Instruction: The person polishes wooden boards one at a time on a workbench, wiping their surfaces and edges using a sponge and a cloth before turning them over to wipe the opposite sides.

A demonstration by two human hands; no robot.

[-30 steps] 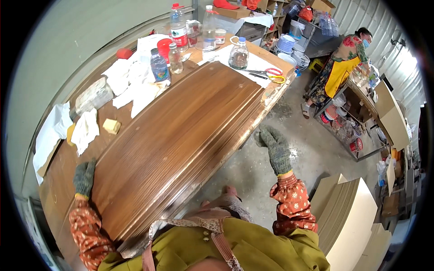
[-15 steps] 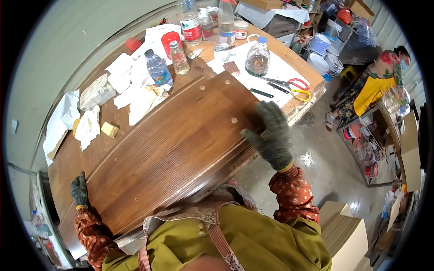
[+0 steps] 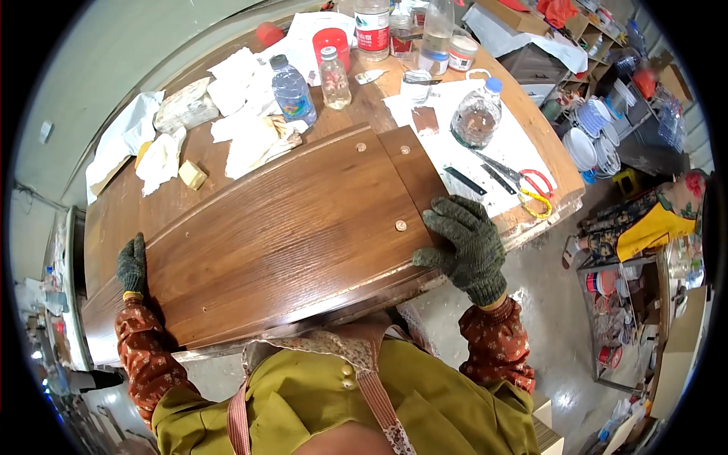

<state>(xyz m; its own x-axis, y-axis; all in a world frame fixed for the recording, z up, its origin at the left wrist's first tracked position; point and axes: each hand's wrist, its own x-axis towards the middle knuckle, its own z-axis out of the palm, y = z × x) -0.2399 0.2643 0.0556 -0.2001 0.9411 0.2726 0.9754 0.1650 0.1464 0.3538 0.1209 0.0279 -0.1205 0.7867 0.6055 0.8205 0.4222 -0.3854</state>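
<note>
A brown wooden panel (image 3: pixel 280 227) with a grooved edge and pale round spots lies across the table in front of me. My left hand (image 3: pixel 132 265), in a dark grey-green knit glove, rests at the panel's left end with its fingers stretched out. At the right end, my right hand (image 3: pixel 464 246) wears a matching glove. Its fingers are spread, with the tips touching the panel's corner. Just beyond that hand, red-and-yellow-handled scissors (image 3: pixel 527 182) and a dark flat strip (image 3: pixel 464 181) lie on a white sheet (image 3: pixel 516 155).
Along the back stand a blue-labelled bottle (image 3: pixel 293 92), a small glass bottle (image 3: pixel 334 80), a red cup (image 3: pixel 331 47) and a squat blue-capped bottle (image 3: pixel 477 115). Crumpled white cloths (image 3: pixel 254 144) and a yellow block (image 3: pixel 192 175) lie at left. A person (image 3: pixel 644 220) stands beyond a shelf at right.
My view has turned, shifting the bench things rightward. My right hand, blurred before, now shows sharply at the panel's corner, with fingers spread. The left hand stays at the panel's left end.
</note>
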